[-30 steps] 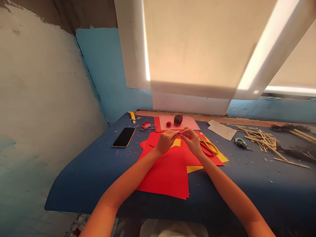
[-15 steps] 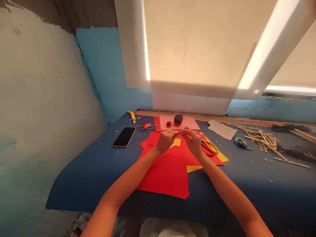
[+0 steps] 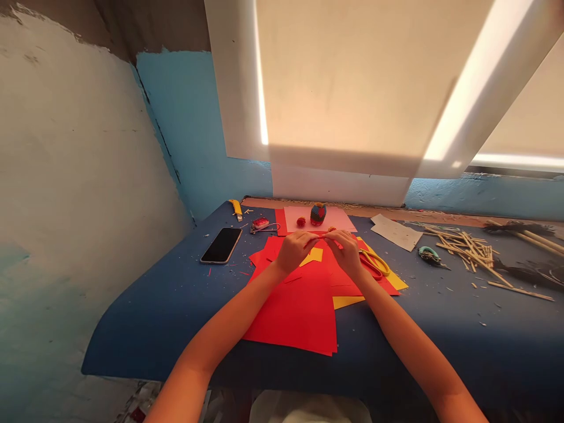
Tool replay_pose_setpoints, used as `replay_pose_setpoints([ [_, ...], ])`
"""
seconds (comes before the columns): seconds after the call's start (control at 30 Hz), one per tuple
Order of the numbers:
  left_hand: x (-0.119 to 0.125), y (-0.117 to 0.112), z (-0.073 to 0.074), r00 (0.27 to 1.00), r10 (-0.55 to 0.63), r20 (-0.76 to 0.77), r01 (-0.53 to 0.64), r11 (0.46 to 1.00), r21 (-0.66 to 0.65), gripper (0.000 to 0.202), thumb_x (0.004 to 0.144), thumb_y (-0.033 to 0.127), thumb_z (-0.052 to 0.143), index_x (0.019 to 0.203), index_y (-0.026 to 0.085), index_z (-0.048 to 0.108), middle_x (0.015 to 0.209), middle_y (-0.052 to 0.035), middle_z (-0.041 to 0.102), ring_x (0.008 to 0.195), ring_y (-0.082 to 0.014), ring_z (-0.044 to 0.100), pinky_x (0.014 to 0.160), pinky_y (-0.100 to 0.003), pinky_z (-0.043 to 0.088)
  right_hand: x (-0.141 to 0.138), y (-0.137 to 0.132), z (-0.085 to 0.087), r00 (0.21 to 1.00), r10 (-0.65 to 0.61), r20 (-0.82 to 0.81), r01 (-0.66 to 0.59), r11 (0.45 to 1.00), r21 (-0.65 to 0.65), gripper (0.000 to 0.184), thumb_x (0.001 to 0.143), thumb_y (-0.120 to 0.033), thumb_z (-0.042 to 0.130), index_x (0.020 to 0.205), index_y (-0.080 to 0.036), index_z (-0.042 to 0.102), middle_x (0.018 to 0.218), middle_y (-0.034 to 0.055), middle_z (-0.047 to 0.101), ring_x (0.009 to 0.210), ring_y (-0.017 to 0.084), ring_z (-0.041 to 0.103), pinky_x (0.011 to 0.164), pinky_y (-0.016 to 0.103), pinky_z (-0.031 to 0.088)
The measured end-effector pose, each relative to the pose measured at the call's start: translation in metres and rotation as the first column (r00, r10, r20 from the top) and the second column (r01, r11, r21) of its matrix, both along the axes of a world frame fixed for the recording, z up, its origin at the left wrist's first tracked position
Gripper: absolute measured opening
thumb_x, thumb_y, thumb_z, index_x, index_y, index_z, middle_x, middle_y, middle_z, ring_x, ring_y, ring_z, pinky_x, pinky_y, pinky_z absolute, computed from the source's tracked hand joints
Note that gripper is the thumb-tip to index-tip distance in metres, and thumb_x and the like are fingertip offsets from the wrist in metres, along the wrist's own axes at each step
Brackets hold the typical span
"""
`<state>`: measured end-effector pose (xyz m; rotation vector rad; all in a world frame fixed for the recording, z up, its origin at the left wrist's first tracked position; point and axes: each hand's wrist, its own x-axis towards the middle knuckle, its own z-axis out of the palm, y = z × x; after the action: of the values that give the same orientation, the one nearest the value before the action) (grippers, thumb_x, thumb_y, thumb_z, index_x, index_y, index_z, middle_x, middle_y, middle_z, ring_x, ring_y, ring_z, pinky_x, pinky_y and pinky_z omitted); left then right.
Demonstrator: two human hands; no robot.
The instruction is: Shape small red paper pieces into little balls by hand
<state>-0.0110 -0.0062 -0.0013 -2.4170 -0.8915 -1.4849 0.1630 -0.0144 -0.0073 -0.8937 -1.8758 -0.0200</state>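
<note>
Above the stack of red paper (image 3: pixel 296 311), my left hand (image 3: pixel 296 249) and my right hand (image 3: pixel 344 249) meet fingertip to fingertip. Both are closed in a pinch on a small strip of red paper (image 3: pixel 322 236), mostly covered by the fingers. A yellow paper scrap (image 3: pixel 313 255) lies on the red sheets just below my hands. Scissors with yellow and red handles (image 3: pixel 378 262) rest beside my right wrist. Behind my hands, a small dark vase with red patterns (image 3: pixel 318 214) and a red crinkled ball (image 3: pixel 301 221) sit on pink paper (image 3: pixel 341 218).
A phone (image 3: pixel 221 245), a yellow utility knife (image 3: pixel 236 208) and a red object with a wire loop (image 3: pixel 261 223) lie on the left. On the right are a pale paper piece (image 3: pixel 396 231), teal-handled pliers (image 3: pixel 429 254) and a pile of thin sticks (image 3: pixel 469 249).
My fingertips have shifted slightly around the red paper strip, and my right fingers lie a little flatter. The other things on the table stay where they were.
</note>
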Motion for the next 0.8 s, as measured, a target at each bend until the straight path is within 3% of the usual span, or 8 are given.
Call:
replay_pose_setpoints([
  [0.27,-0.003,0.0,0.004,0.994,-0.111,-0.024,0.111,0.994,-0.011,0.017,0.085,0.021,0.048,0.075,0.017,0.062,0.071,-0.0023,0.067,0.069,-0.0128,0.061,0.065,-0.024,0.048,0.001,-0.001,-0.001,0.997,0.067,0.045,-0.07,0.995,0.07,0.015,0.089,-0.027,0.047,0.093,-0.024,0.061,0.088,0.004,0.066,0.084,0.019,0.059,0.076,0.034,0.043],
  [0.4,-0.001,0.0,0.004,0.99,-0.123,-0.067,0.119,0.991,-0.064,0.015,0.081,0.019,0.049,0.071,0.018,0.061,0.069,-0.0017,0.065,0.068,-0.0127,0.059,0.065,-0.025,0.047,-0.002,-0.003,-0.002,0.993,0.07,0.096,-0.072,0.997,0.022,0.017,0.089,-0.029,0.044,0.089,-0.023,0.06,0.083,0.0043,0.065,0.08,0.019,0.059,0.075,0.034,0.043],
  [0.47,-0.007,0.003,0.01,0.985,-0.099,-0.142,0.077,0.985,-0.152,0.013,0.081,0.024,0.051,0.08,0.019,0.062,0.079,-0.0029,0.067,0.077,-0.0142,0.061,0.07,-0.026,0.048,-0.002,-0.003,0.0,0.992,0.028,0.122,-0.029,1.0,0.006,0.019,0.09,-0.029,0.042,0.087,-0.022,0.059,0.08,0.0052,0.064,0.076,0.02,0.058,0.071,0.034,0.043],
  [0.53,-0.024,0.009,0.02,0.971,0.005,-0.24,-0.07,0.963,-0.262,0.019,0.078,0.032,0.056,0.092,0.02,0.063,0.094,-0.005,0.067,0.091,-0.0184,0.061,0.076,-0.029,0.048,-0.001,-0.002,0.003,0.99,-0.02,0.139,0.019,1.0,0.011,0.021,0.09,-0.028,0.039,0.086,-0.021,0.058,0.079,0.0061,0.063,0.075,0.021,0.057,0.07,0.034,0.042],
  [0.6,-0.052,0.017,0.03,0.921,0.235,-0.312,-0.35,0.849,-0.396,0.031,0.077,0.037,0.057,0.104,0.02,0.059,0.106,-0.0083,0.064,0.098,-0.0232,0.059,0.077,-0.032,0.048,0.004,0.001,0.009,0.99,-0.06,0.129,0.058,0.998,0.017,0.022,0.09,-0.028,0.038,0.085,-0.022,0.058,0.081,0.0067,0.064,0.076,0.021,0.057,0.07,0.033,0.042],
  [0.7,-0.104,0.029,0.037,0.682,0.573,-0.454,-0.729,0.488,-0.479,0.052,0.079,0.041,0.052,0.124,0.016,0.044,0.115,-0.018,0.057,0.102,-0.0323,0.055,0.075,-0.039,0.047,0.018,0.008,0.018,0.988,-0.14,0.062,0.142,0.989,-0.034,0.019,0.087,-0.031,0.043,0.086,-0.023,0.06,0.082,0.006,0.067,0.076,0.021,0.06,0.07,0.033,0.043],
  [0.77,-0.135,0.035,0.031,0.501,0.632,-0.591,-0.853,0.242,-0.463,0.065,0.074,0.039,0.058,0.128,0.011,0.037,0.119,-0.0244,0.051,0.107,-0.0379,0.05,0.078,-0.042,0.045,0.029,0.015,0.021,0.977,-0.211,0.015,0.211,0.965,-0.159,0.019,0.083,-0.033,0.049,0.095,-0.022,0.06,0.078,0.0051,0.069,0.072,0.021,0.062,0.066,0.031,0.043],
  [0.8,-0.146,0.037,0.027,0.454,0.618,-0.642,-0.871,0.156,-0.466,0.069,0.072,0.039,0.06,0.13,0.012,0.034,0.121,-0.0255,0.049,0.11,-0.0395,0.048,0.079,-0.043,0.044,0.035,0.019,0.021,0.971,-0.239,0.015,0.236,0.943,-0.235,0.023,0.081,-0.033,0.052,0.1,-0.022,0.06,0.076,0.0047,0.069,0.069,0.02,0.062,0.064,0.031,0.043],
])
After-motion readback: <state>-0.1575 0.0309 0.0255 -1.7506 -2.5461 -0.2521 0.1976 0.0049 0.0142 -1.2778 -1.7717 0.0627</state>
